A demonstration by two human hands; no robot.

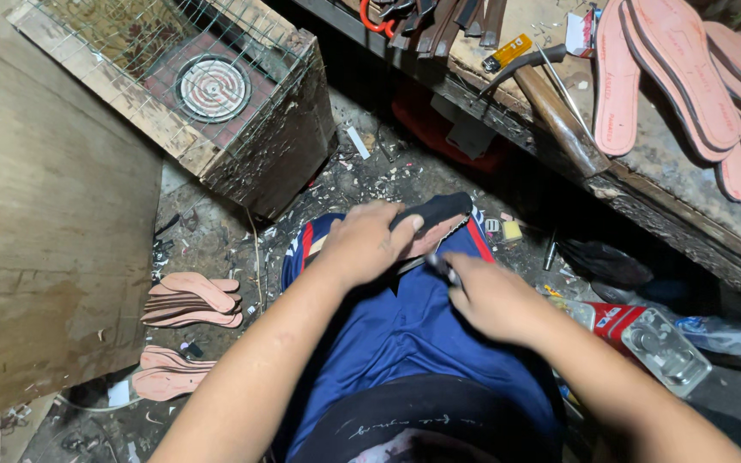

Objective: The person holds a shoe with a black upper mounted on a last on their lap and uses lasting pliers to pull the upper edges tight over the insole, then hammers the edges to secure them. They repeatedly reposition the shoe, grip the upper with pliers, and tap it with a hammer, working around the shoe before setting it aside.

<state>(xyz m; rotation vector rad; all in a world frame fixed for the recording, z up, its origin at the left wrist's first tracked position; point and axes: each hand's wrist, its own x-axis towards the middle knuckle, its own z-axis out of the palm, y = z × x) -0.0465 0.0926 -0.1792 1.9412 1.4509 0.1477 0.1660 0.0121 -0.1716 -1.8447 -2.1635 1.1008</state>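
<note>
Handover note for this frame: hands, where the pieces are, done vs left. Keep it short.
Left hand: grip shut on a dark shoe sole, held over the lap.
Right hand: grip shut on a thin tool, its tip at the sole's lower edge; what kind of tool is too small to tell.
Finished-looking pink insoles lie stacked on the floor to the left, with more pink soles on the workbench at upper right, beside a hammer.
Done: cannot tell how much of this sole's edge is worked.
Left: probably the rest of the edge of the piece in hand.
</note>
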